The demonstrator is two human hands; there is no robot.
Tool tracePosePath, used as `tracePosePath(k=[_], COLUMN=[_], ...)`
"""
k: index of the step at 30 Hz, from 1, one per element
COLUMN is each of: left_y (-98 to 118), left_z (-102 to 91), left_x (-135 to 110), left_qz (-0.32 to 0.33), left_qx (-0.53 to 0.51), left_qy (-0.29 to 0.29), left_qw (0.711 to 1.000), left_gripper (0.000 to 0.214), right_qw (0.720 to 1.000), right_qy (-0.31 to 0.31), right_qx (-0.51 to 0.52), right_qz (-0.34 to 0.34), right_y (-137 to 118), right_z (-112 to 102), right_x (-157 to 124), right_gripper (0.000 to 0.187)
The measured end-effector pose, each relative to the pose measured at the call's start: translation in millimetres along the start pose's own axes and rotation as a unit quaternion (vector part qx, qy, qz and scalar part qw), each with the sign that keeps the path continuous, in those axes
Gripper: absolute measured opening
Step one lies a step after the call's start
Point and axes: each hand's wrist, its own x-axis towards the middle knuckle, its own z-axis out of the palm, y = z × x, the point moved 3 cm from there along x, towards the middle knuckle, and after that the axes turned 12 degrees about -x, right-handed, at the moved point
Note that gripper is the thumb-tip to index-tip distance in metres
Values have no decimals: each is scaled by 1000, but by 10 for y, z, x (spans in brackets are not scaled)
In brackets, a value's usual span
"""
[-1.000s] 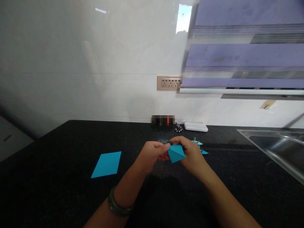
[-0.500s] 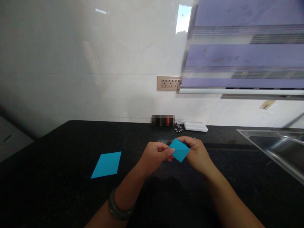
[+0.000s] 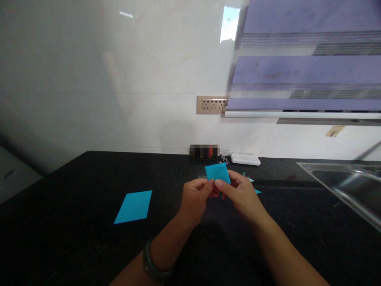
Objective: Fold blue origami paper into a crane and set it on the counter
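A small folded square of blue paper is held up above the dark counter between both my hands. My left hand pinches its lower left edge, thumb in front. On the lower right, my right hand grips the same paper with its thumb close to the left thumb. The fingers behind the paper are partly hidden. To the left, a larger blue paper sheet lies flat on the counter. Past my right hand, the tip of another blue paper piece shows, mostly covered by the hand.
On the black counter, a blurred dark box and a white tray-like object stand by the wall. A steel sink lies at the right. A wall socket sits beside a purple striped blind.
The folded paper has turned from a diamond pose to a squarer one and risen slightly. My right thumb has come to its front. Blue tips now show past my right hand.
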Motion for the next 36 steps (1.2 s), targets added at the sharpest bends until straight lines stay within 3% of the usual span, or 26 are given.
tracePosePath(k=[7,16,25,36], left_y=[-19,-78,-86,-72], left_z=[73,48,101,73], left_x=[-46,-43,-72,-53], left_qz=[18,15,-27,-28], left_qx=[12,33,84,123], left_qy=[-21,-29,-45,-72], left_qw=[1000,999,995,989], left_gripper=[22,16,18,25], right_qw=[1000,997,994,983], right_qy=[17,-15,91,168], right_qx=[-17,64,50,72], right_qz=[-20,29,14,9], right_y=[-8,73,-1,25], right_z=[-23,-35,-234,-216], right_x=[-14,-1,34,34], right_gripper=[20,15,16,18])
